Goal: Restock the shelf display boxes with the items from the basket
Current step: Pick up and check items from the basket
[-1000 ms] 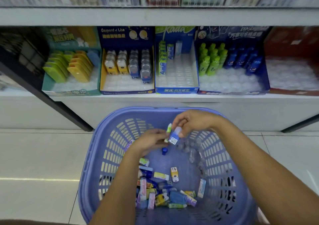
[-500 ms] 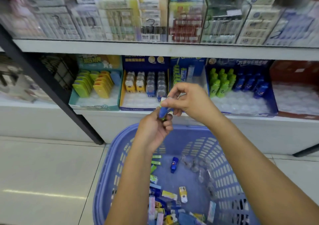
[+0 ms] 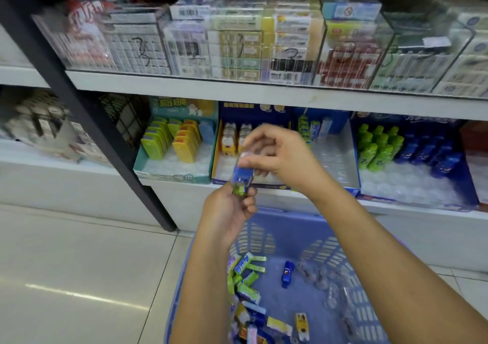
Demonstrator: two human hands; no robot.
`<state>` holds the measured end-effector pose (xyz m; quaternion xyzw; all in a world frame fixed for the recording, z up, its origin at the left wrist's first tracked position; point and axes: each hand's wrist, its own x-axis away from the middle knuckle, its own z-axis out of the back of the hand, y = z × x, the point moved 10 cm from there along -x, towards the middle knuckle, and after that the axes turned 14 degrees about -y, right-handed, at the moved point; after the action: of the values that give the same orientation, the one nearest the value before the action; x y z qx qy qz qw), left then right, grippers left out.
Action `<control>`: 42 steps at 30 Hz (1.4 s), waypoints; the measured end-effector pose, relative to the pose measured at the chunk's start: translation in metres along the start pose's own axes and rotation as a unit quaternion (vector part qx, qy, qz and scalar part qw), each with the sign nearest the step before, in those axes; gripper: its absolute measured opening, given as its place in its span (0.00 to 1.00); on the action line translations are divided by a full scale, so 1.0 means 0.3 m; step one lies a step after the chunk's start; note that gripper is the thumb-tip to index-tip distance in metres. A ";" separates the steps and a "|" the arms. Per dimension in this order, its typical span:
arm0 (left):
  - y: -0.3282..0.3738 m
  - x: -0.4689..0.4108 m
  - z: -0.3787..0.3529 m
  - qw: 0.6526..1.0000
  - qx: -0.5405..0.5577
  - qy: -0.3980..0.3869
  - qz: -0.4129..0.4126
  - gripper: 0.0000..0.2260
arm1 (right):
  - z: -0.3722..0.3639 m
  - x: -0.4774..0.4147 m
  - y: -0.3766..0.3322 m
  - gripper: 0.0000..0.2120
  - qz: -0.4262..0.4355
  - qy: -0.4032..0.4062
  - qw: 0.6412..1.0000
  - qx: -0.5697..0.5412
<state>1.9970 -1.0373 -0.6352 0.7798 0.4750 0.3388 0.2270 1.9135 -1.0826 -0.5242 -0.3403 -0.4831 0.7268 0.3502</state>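
My left hand (image 3: 227, 217) grips the lower end of a small blue and green item (image 3: 241, 180), and my right hand (image 3: 274, 153) pinches its top end from above. Both hands are raised over the far rim of the purple basket (image 3: 298, 222), in front of the lower shelf's display boxes. Behind the hands stands the yellow and blue display box (image 3: 224, 169) with small yellow and grey items in its back rows. Loose small packets (image 3: 245, 269) lie in the basket's bottom, along with one blue item (image 3: 287, 273).
A teal box (image 3: 171, 174) of green and yellow items stands at left. A narrow blue box (image 3: 335, 158) and a wide blue box (image 3: 412, 193) of green and blue bottles stand at right. A black upright post (image 3: 87, 111) crosses at left. The upper shelf (image 3: 237, 90) carries clear-fronted packs.
Both hands rose from inside the basket toward the shelf with the item between them. The camera tilted upward, and more of the upper shelf shows.
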 end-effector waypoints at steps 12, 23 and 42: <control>0.021 -0.005 0.122 0.990 -0.086 0.100 -0.045 0.14 | 0.083 -0.023 0.094 0.08 -0.114 0.046 0.929 0.350; 0.011 0.000 0.088 0.996 -0.049 0.067 -0.029 0.12 | 0.074 -0.041 0.079 0.09 -0.103 0.064 0.873 0.473; 0.079 0.077 -0.277 0.841 -0.451 0.044 -0.296 0.12 | 0.150 0.267 0.152 0.03 -0.111 0.206 0.946 -0.224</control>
<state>1.9563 -1.0245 -0.5565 0.3978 0.4873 0.4664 0.6219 1.8258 -1.0495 -0.5661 -0.4960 -0.5860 0.4702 0.4353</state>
